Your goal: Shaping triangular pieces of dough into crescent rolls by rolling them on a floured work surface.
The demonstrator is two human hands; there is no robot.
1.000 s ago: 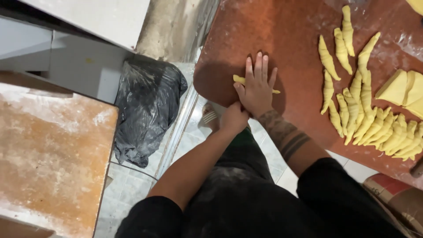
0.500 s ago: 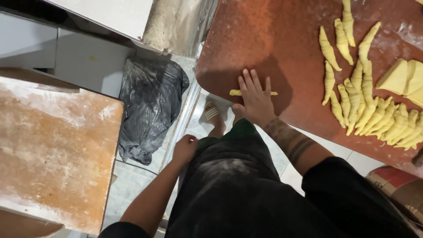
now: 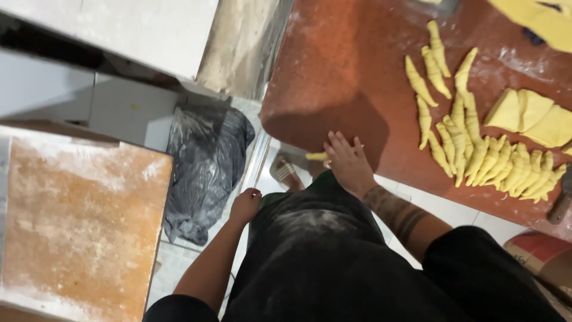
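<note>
Two hands: both belong to the person in the dark, flour-dusted apron, seen from above.
Right hand (image 3: 347, 162): laid flat, fingers spread and together with nothing gripped, pressing on a strip of yellow dough at the near edge of the desk.
Dough strip (image 3: 316, 156): lies under the right palm, one end sticking out to the left of the fingers, at the rim of the red-brown desk (image 3: 357, 65).
Left hand (image 3: 246, 204): curled into a loose fist, holding nothing, hanging off the desk beside the apron, above the tiled floor.
Rolled pieces (image 3: 476, 156): a row of tapered yellow rolls, well apart to the right of the right hand.
Flat dough (image 3: 530, 113): cut triangles just beyond the rolls.
Black bag (image 3: 205, 161): on the floor left of the desk.
Floured board (image 3: 77, 220): far left.
</note>
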